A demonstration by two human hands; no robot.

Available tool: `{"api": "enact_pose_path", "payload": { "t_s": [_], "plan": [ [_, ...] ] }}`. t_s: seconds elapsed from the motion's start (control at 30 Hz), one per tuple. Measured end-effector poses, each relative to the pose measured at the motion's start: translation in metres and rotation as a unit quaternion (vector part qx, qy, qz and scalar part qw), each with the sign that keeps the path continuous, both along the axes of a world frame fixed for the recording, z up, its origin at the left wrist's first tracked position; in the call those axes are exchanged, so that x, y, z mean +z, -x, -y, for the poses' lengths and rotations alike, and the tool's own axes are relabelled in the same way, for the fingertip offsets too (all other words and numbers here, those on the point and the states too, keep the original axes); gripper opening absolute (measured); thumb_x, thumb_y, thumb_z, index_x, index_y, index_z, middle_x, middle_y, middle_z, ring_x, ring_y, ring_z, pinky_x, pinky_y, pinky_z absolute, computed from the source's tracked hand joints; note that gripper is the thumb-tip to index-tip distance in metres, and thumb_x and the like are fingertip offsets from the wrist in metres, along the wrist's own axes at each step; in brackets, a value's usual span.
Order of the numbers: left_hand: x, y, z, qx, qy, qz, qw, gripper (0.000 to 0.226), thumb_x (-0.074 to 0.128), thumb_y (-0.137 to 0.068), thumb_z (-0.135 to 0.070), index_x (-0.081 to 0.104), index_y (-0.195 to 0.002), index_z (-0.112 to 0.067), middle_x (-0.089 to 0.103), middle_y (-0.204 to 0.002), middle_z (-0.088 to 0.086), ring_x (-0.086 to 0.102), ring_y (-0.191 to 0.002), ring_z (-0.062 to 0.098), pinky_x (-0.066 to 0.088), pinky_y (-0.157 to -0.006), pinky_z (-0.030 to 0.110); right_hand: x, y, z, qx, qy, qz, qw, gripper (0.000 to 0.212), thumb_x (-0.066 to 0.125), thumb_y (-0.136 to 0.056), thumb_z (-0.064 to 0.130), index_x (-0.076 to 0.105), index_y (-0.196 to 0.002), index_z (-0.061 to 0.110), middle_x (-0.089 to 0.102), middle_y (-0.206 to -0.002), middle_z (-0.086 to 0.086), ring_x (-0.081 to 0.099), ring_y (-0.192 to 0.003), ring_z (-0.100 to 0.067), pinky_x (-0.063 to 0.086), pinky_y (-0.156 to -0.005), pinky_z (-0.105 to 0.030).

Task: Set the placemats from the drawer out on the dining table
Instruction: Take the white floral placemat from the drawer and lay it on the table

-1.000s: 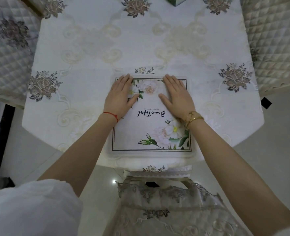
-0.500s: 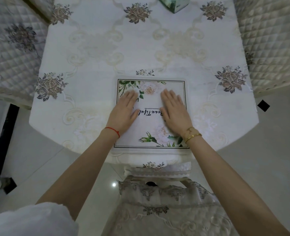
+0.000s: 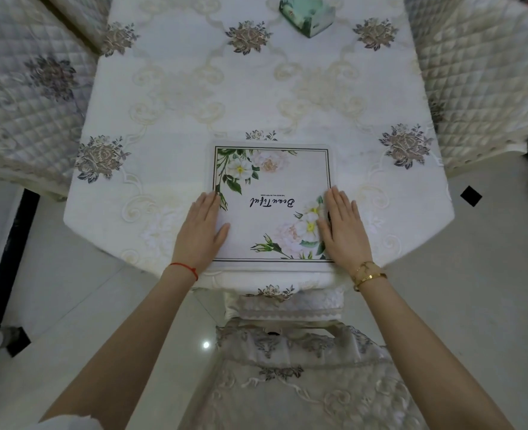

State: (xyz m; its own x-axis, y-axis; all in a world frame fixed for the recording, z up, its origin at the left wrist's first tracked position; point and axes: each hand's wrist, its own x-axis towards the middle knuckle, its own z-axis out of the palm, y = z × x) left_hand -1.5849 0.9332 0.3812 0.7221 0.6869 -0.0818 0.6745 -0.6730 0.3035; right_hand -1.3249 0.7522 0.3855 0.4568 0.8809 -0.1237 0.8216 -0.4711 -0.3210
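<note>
One placemat (image 3: 272, 203) lay flat at the near edge of the dining table (image 3: 194, 97), square to that edge, floral print up, the script word on it reading upside down from the wearer's side. Both hands were down on it, flat. The left hand (image 3: 201, 231) rested palm down over the mat's left border, fingers straight and together, thumb reaching in onto the white part. The right hand (image 3: 343, 228) mirrored that on the right border, fingers straight, partly on the mat and partly on the tablecloth (image 3: 365, 88). Neither hand gripped or pinched anything; they only pressed. Judged step: smoothing and squaring the first mat at this seat, close to done, since the mat looked flat with no lifted corner visible. Only this mat showed on the table, so most of the task seemed left. Next move would likely call for lifting both hands straight off without dragging the mat, then fetching another mat for another seat; no drawer or spare mats were in view. A green box (image 3: 307, 13) stood at the far end, well apart from the mat. Quilted chairs (image 3: 24, 97) flanked the table, and one chair (image 3: 290, 383) sat tucked in just below the mat.
</note>
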Motion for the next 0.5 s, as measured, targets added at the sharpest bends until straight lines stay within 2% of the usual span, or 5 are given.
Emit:
{"api": "enact_pose_path", "payload": {
  "t_s": [0.1,0.2,0.37,0.5],
  "plan": [
    [0.004,-0.004,0.030,-0.048,0.014,0.002,0.999,0.066,0.030,-0.096,-0.045,0.019,-0.150,-0.009,0.020,-0.158,0.009,0.015,-0.146,0.022,0.011,-0.121,0.037,0.004,0.037,0.002,0.058,-0.008,-0.012,0.998,0.061,0.027,-0.103,0.043,0.006,-0.153,0.015,0.000,-0.161,-0.001,-0.007,-0.148,-0.014,-0.001,-0.121,-0.035],
    [0.002,-0.009,0.055,-0.042,0.020,-0.017,0.999,0.069,0.030,-0.096,-0.050,0.015,-0.151,-0.011,0.017,-0.159,0.007,0.012,-0.147,0.021,0.014,-0.120,0.041,-0.006,0.063,0.003,0.064,0.010,-0.017,0.998,0.065,0.027,-0.101,0.045,0.004,-0.153,0.014,0.000,-0.161,-0.002,-0.007,-0.148,-0.015,0.002,-0.121,-0.038],
    [-0.002,0.008,0.058,-0.023,0.018,-0.042,0.999,0.075,0.021,-0.094,-0.058,0.010,-0.152,-0.011,0.011,-0.160,0.003,0.006,-0.148,0.016,0.014,-0.121,0.037,-0.005,0.056,0.026,0.056,0.027,-0.001,0.998,0.069,0.027,-0.100,0.050,0.004,-0.153,0.013,0.000,-0.161,-0.001,-0.006,-0.147,-0.011,0.001,-0.121,-0.034],
    [0.000,0.032,0.054,-0.016,0.011,-0.042,0.999,0.073,0.023,-0.095,-0.056,0.015,-0.151,-0.011,0.017,-0.159,0.003,0.012,-0.147,0.017,0.017,-0.120,0.037,-0.001,0.044,0.048,0.045,0.035,0.004,0.998,0.069,0.023,-0.099,0.052,0.005,-0.153,0.014,0.001,-0.161,0.001,-0.005,-0.147,-0.010,0.001,-0.121,-0.036]
  ]
}}
